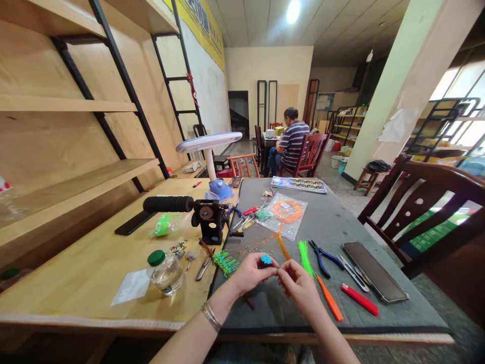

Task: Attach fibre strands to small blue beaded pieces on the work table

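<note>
Close together over the grey mat (379,316), both hands meet fingertip to fingertip. My left hand (252,275), with a bracelet at the wrist, is closed in a pinch. A small bright blue clump (266,259) shows at its curled fingers; whether it is gripped or stuck there I cannot tell. My right hand (297,283) pinches too, at a tiny greenish piece (278,270) between the two hands, too small to name. Left of the hands lies a bundle of green and blue strands (226,263). Bright green strands (305,258) and an orange bundle (330,298) lie to the right.
Blue-handled pliers (326,258), tweezers (354,274), a red-handled tool (359,300) and a phone (375,270) lie right. Leftward stand a green-capped jar (166,273), a black cranked vise (210,220) and a lamp (209,162). A person (293,139) sits farther back.
</note>
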{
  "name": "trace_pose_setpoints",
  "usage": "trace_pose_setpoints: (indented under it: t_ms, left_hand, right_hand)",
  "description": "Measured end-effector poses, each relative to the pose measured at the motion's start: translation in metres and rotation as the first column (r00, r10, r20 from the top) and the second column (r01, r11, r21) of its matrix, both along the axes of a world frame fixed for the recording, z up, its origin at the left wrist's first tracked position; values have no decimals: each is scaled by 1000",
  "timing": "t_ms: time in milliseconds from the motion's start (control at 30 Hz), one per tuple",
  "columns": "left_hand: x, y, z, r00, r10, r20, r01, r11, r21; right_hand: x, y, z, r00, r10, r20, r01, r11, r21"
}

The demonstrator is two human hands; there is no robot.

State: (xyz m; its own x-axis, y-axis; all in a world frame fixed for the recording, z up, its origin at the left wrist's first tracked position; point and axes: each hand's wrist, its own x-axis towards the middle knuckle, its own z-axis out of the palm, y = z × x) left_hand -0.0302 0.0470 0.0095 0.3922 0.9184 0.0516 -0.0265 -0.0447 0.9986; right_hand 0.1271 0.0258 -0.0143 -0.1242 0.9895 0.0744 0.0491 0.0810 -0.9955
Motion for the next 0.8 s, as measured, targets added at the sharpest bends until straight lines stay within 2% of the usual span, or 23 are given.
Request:
trace_pose_setpoints:
  t_ms: [300, 433, 500, 633, 800]
  left_hand:
    - [5, 0, -3, 999, 38, 7, -38, 999, 26]
    - [7, 0, -2, 999, 33, -29, -32, 999, 28]
    - [5, 4, -4, 995, 89, -39, -88, 996, 31]
    - [-3, 17, -8, 956, 289, -39, -286, 955, 75]
    - [-12, 23, -7, 912, 402, -84, -379, 903, 203]
  right_hand:
    - [4, 1, 3, 1000, -29, 3, 29, 998, -56]
    - [6, 2, 2, 998, -48, 52, 49, 999, -21]
    - [8, 3, 2, 997, -61, 49, 62, 998, -25]
    - [12, 3, 0, 999, -46, -16, 44, 991, -125]
    - [11, 5, -3, 986, -80, -145, 46, 974, -223]
